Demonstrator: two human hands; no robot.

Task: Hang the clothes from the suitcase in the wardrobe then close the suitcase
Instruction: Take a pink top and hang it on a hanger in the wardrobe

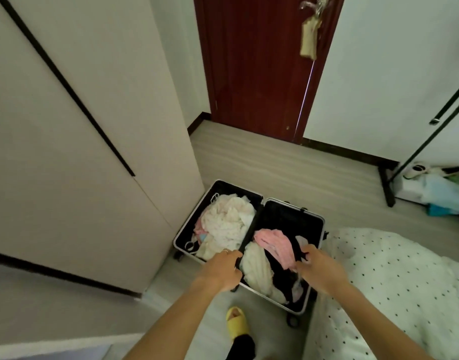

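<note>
Black-lined suitcase, pink garment, yellow slipper, dark-red door

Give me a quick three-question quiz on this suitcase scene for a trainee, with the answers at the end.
1. True or false: the suitcase is shut.
2. What stands beyond the suitcase, across the floor? A, a dark red door; B, a window; C, a mirror.
3. Fill the gap: the slipper near the suitcase is ____.
Key: 1 false, it lies open, with clothes in both halves. 2 A. 3 yellow.
</note>
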